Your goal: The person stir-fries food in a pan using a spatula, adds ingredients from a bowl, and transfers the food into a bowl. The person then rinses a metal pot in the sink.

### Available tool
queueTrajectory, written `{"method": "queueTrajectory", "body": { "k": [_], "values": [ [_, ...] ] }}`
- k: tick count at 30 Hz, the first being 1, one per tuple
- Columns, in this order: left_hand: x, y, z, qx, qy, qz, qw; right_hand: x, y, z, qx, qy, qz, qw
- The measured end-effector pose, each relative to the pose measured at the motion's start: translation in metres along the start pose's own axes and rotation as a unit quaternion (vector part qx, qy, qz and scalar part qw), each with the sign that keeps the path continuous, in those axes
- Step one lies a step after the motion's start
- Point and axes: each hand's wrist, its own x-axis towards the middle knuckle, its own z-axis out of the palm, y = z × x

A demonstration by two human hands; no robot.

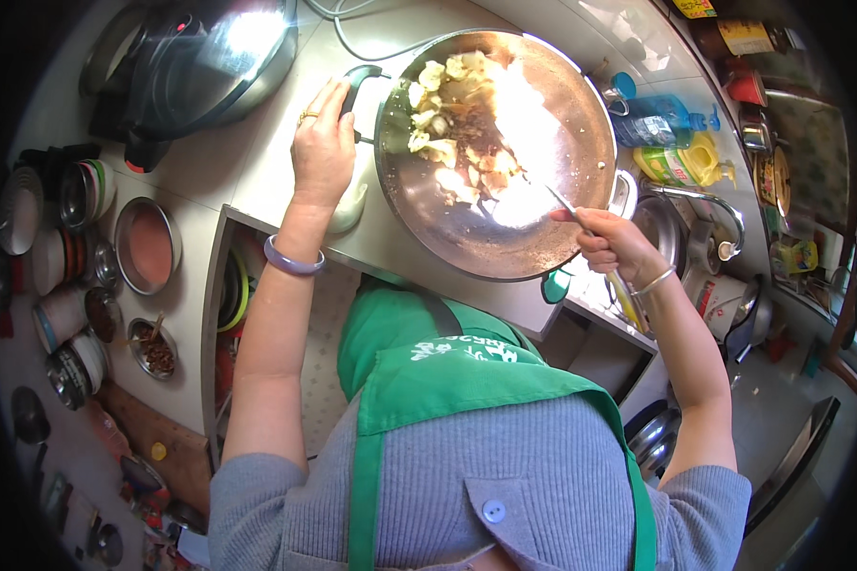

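A wide metal wok (428, 228) stands on the counter in front of me. Pale cauliflower-like florets (439, 151) and browned pieces lie in its far left part, partly lost in bright glare. My left hand (323, 135) rests at the wok's dark loop handle (357, 86); whether its fingers close around it cannot be told. In my right hand (618, 243), above the wok's near right rim, is a cooking utensil with a yellowish handle (625, 303). Its metal shaft points into the wok, and glare hides its working end.
An electric pan with a glass lid (214, 71) sits at the upper left. Bowls, including one of reddish liquid (150, 246), line the left counter. Pump bottles (675, 160) and a faucet (728, 235) are right of the wok. A cable runs behind it.
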Motion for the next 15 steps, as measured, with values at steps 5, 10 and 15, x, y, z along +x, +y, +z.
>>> {"method": "queueTrajectory", "body": {
  "k": [5,10,15],
  "values": [
    [0.001,0.000,0.002,0.007,-0.004,0.006,1.000,0.024,-0.019,0.000,-0.023,0.094,-0.025,0.995],
    [0.002,0.000,0.004,0.005,-0.010,-0.002,1.000,0.025,-0.019,0.030,-0.386,0.206,0.018,0.899],
    [-0.003,-0.005,0.001,0.013,0.002,-0.002,1.000,-0.031,-0.029,-0.007,-0.689,0.229,-0.063,0.685]
  ]
}}
